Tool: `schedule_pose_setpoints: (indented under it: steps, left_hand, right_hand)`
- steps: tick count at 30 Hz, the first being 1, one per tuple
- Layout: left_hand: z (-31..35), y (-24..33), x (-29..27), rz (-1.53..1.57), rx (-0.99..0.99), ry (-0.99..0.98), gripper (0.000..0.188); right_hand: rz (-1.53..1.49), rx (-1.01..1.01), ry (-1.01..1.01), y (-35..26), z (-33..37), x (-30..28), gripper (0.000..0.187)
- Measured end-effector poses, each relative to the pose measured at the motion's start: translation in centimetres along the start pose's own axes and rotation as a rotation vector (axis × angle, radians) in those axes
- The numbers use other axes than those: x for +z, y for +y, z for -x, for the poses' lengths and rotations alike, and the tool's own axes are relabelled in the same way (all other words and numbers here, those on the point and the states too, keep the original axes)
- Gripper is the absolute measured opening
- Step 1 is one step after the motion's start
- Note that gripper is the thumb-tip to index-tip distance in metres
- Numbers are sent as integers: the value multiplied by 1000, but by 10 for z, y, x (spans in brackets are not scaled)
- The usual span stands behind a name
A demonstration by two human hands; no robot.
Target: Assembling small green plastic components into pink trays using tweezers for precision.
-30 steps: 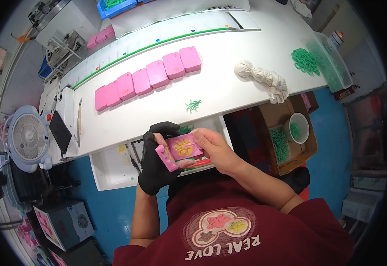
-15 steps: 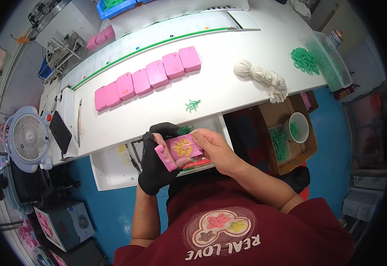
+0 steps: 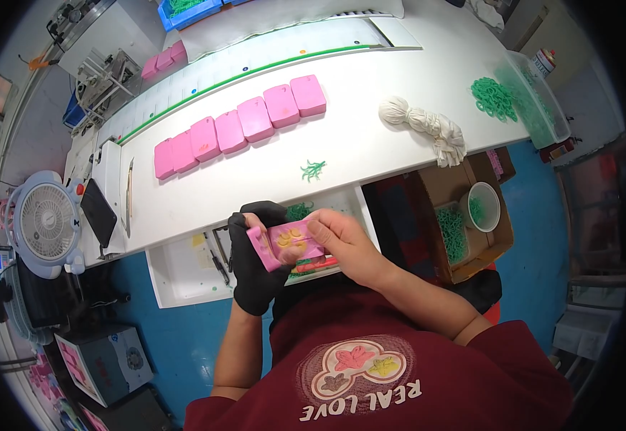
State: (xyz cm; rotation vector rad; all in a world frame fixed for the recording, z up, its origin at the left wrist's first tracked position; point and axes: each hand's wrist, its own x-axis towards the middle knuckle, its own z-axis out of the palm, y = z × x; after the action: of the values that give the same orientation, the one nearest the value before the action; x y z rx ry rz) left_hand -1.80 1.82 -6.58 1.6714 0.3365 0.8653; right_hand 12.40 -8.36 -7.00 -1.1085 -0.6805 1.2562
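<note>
White lettering [image 3: 335, 407] across the maroon shirt [image 3: 270, 377]! Left hand [image 3: 254, 267] and right hand [image 3: 347, 241] grip a pink block [image 3: 311, 246], possibly a mould, over the drawer [image 3: 176, 276], near the table [image 3: 370, 144] edge.

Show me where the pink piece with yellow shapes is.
In the head view, the pink piece is just left of centre, held by the black-gloved left hand and bare right hand, near the open white drawer.
</note>
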Motion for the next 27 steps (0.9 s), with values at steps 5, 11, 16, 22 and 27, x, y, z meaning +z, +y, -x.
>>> schedule_pose_setpoints:
  steps: [5,11,16,22,27]
  left_hand:
    - [1,0,10,24,-273,297,59]
    - [3,6,-1,945,-641,72,103]
    - [7,3,-5,1132,-601,-46,111]
    - [6,4,-1,1375,-488,-229,93]
    - [14,7,15,1971,-489,-63,120]
  right_hand:
    - [211,-88,-45,-10,2,3,27]
    - [606,-260,-99,-35,-1,-13,22]
    - [760,-416,-152,-40,-3,-20,19]
    - [729,-417,-201,-41,-4,-25,16]
    - [658,-404,-284,-42,-7,-28,15]
